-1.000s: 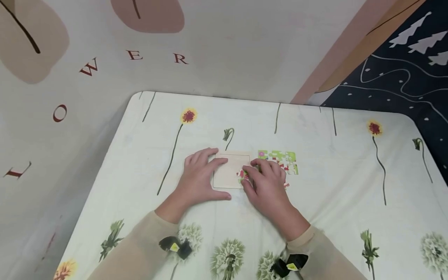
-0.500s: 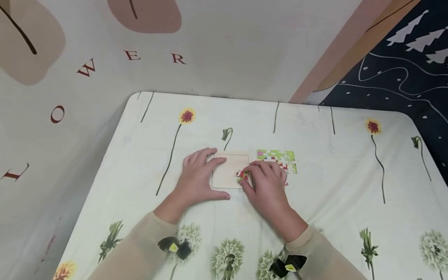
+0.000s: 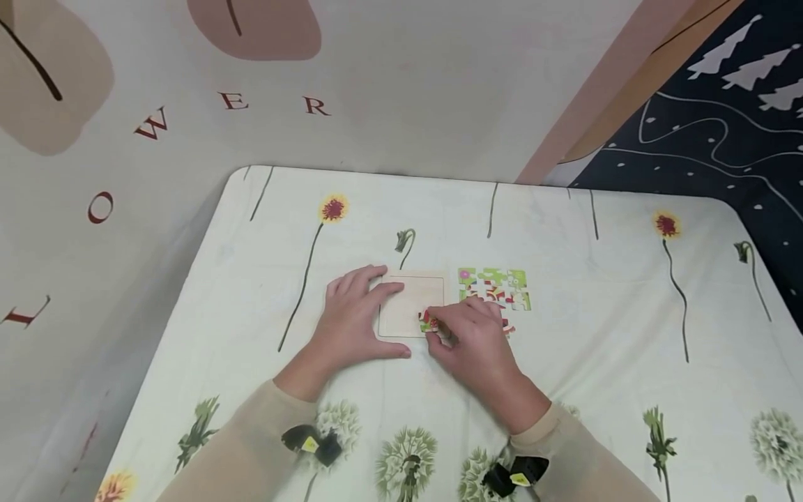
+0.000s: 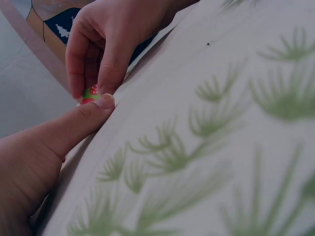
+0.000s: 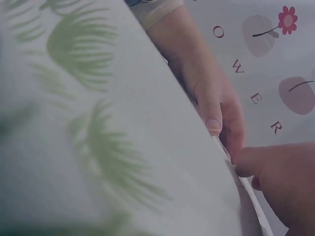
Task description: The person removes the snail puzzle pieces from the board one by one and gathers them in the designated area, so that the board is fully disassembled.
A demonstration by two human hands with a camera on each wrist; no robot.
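Note:
A shallow pale wooden puzzle board (image 3: 404, 300) with a thin raised border lies on the table in the head view. My left hand (image 3: 351, 317) rests along its left side, thumb and fingers spread apart. Over the board's lower right part, my right hand (image 3: 475, 341) pinches a red and green puzzle piece (image 3: 426, 321) between thumb and fingers. The left wrist view shows this puzzle piece (image 4: 90, 93) at the right fingertips, partly behind the left thumb (image 4: 81, 120). In the right wrist view the piece is hidden.
Right of the board lies a group of green, red and white puzzle pieces (image 3: 502, 282), partly covered by the right hand. A white flower-printed cloth (image 3: 602, 300) covers the table. Behind it hangs a printed wall covering (image 3: 401, 104).
The right hand has shifted slightly left and down with the puzzle piece, away from the board's right border. More of the grouped pieces now shows. The left hand stays put.

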